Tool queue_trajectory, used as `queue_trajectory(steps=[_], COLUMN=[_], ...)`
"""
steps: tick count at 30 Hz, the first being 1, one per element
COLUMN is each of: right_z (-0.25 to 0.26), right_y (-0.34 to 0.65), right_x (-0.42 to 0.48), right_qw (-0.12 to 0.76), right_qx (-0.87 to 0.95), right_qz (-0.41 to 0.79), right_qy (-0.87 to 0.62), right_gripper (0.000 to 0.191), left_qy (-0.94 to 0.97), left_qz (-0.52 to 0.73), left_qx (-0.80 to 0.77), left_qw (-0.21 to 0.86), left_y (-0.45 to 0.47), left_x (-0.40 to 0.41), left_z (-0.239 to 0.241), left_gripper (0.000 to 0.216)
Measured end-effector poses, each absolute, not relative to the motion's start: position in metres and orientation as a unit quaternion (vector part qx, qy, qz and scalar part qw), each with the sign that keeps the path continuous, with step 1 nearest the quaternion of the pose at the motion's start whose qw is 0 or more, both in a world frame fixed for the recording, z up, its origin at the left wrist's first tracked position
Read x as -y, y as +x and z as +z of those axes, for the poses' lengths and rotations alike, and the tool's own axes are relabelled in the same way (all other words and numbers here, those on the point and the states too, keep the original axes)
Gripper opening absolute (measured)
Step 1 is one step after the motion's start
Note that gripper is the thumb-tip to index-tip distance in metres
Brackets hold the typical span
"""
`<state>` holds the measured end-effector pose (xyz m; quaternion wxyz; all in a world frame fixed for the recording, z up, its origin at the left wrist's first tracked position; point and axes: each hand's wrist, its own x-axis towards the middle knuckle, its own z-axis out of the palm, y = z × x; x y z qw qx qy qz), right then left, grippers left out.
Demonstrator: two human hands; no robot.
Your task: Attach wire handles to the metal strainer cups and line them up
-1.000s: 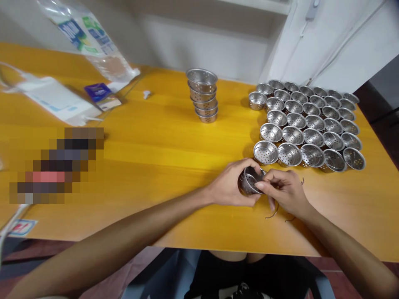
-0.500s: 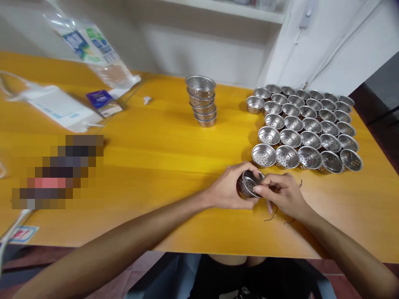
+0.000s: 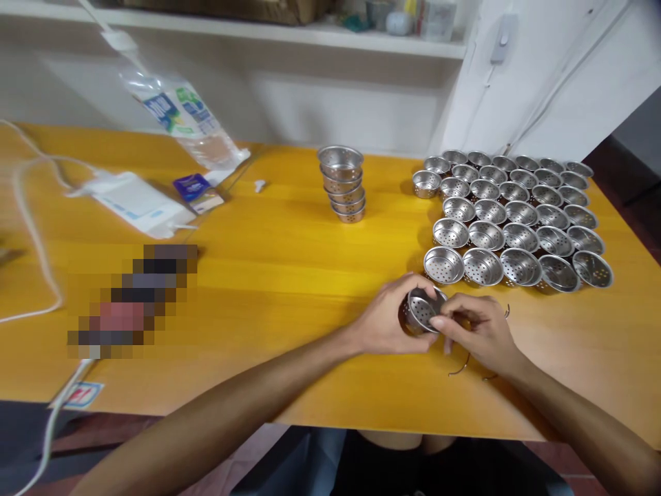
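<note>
My left hand (image 3: 395, 315) is wrapped round a small perforated metal basket (image 3: 424, 310), tilted so that its open top faces up and to the right. Thumb and fingers of my right hand (image 3: 480, 327) are pinched together at the basket's right rim; what lies between them is hidden. Thin curved wires (image 3: 461, 367) lie on the table under and beside my right hand. Just beyond both hands begin several rows of similar metal baskets (image 3: 483, 266), standing with their open tops up.
Farther back stands a stack of perforated baskets (image 3: 347, 200). Left of it are a plastic bottle (image 3: 186, 120), a purple packet (image 3: 191, 186), a white box-like device (image 3: 137, 203) with cables, and a blurred-out object (image 3: 131, 300). A shelf (image 3: 248, 29) runs along the wall.
The camera view has shifted, so the table's contents appear lower and farther right. Both hands remain at the same basket, with the right fingers still pinched at its rim.
</note>
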<state>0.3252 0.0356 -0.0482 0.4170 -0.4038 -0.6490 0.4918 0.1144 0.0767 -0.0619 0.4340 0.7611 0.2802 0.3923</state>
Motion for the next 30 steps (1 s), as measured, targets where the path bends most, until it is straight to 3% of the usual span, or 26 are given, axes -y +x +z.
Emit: queue_trajectory(steps=[3,8,11,14,19,23,27,30], right_z=[-0.05,-0.056,-0.063,-0.068,-0.059,-0.052,-0.061,-0.068], right_y=[0.328,0.332,0.329,0.327,0.331,0.332,0.33,0.33], right_x=[-0.035,-0.038,-0.038,-0.035,-0.033,-0.03,-0.026,-0.027], right_qw=[0.487,0.521,0.506,0.525,0.554,0.509,0.439,0.42], right_qx=[0.654,0.613,0.601,0.603,0.706,0.791,0.851,0.867], right_qz=[0.436,0.437,0.46,0.411,0.181,0.091,0.026,-0.01], right_qy=[-0.382,-0.402,-0.413,-0.439,-0.404,-0.327,-0.287,-0.27], right_gripper=[0.007,0.038,0.035,0.026,0.018,0.021,0.016,0.015], left_qy=[0.781,0.835,0.866,0.861,0.765,0.727,0.726,0.703], left_qz=[0.46,0.496,0.468,0.473,0.521,0.504,0.488,0.498], left_qx=[-0.268,-0.182,-0.152,-0.167,-0.371,-0.46,-0.451,-0.473], left_qw=[0.328,0.154,0.09,0.084,0.078,0.078,0.174,0.184], left_y=[0.116,0.113,0.112,0.111,0.101,0.103,0.123,0.142], left_x=[-0.077,-0.08,-0.079,-0.075,-0.092,-0.151,-0.219,-0.249], left_z=[-0.061,-0.065,-0.066,-0.061,-0.047,-0.05,-0.071,-0.086], left_gripper=[0.047,0.056,0.063,0.068,0.062,0.064,0.072,0.07])
